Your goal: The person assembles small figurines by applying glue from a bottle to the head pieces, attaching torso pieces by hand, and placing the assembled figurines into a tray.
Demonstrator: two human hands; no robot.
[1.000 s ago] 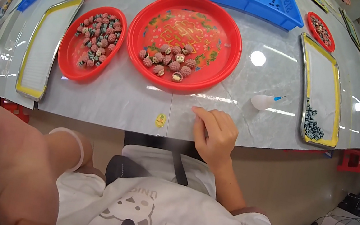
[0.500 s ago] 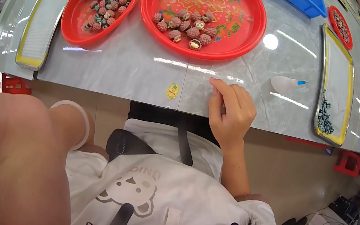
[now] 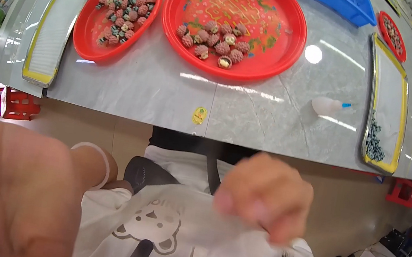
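Observation:
My left hand (image 3: 19, 189) is large and close at the lower left, palm showing. Its fingers run out of view at the left rim, so I cannot see whether they hold anything. Blurred by motion, my right hand (image 3: 265, 197) hovers in front of my white shirt, off the table's near edge, with its fingers bent; whether anything is in them cannot be made out. Beyond it stands a round red tray (image 3: 221, 72) with a group of knobbly dull-pink pieces (image 3: 222, 48), a few showing cream faces. A white squeeze bottle (image 3: 325, 106) with a blue tip lies to the right.
Left is another red tray (image 3: 78, 45) full of pink and dark-green pieces. Yellow-edged metal trays stand at the left (image 3: 32, 80) and right (image 3: 401, 130), the right one holding small blue-green pieces (image 3: 375, 146). A blue basket (image 3: 343, 4) and small red tray (image 3: 396, 43) sit farther back.
My right hand has come back from the table's near edge to in front of my chest. My left hand has turned and its palm now shows. The view has shifted slightly.

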